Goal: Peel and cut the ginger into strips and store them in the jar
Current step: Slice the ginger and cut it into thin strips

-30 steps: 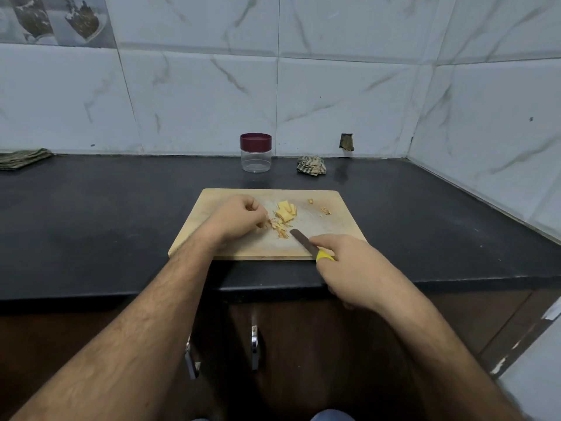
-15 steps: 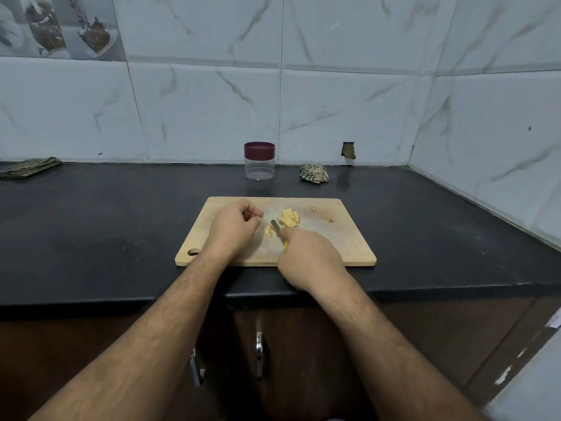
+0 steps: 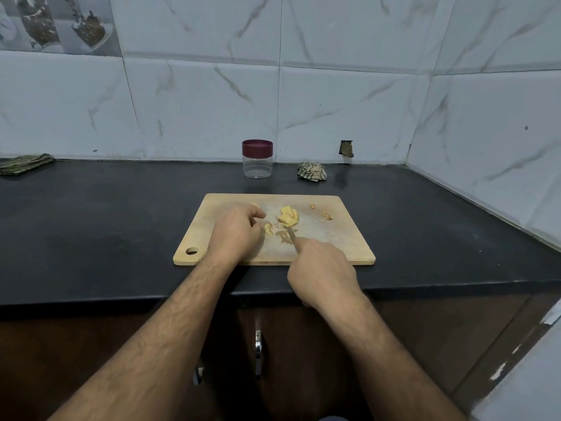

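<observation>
A wooden cutting board lies on the black counter. Yellow peeled ginger slices are piled near its middle, with a small ginger piece at my left fingertips. My left hand rests curled on the board, pinching that piece. My right hand grips a knife whose blade points toward the ginger; its handle is hidden in my fist. A clear jar with a maroon lid stands closed behind the board.
Small ginger scraps lie on the board's right part. A crumpled patterned cloth sits by the back wall and a folded cloth at far left. Tiled walls close the back and right.
My right hand drew back toward the counter's front edge, so more of the blade shows. The left hand stayed on the small piece.
</observation>
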Demonstrator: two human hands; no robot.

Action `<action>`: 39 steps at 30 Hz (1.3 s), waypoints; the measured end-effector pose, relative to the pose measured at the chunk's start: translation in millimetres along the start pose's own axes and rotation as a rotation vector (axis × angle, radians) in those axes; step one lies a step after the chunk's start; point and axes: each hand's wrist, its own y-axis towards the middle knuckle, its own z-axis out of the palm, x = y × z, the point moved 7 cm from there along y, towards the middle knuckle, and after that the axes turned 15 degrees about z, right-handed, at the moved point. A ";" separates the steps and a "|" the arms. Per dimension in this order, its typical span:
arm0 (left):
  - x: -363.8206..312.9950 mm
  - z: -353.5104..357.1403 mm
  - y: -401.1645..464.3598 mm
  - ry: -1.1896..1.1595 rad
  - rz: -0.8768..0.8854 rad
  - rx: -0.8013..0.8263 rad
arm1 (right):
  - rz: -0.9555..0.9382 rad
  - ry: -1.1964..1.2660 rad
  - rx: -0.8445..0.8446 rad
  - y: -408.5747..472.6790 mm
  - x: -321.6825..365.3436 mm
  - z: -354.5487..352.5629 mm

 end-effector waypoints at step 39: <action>-2.5 -1.1 -2.0 0.060 -0.016 0.016 | -0.016 -0.037 -0.046 0.3 -26.0 -11.4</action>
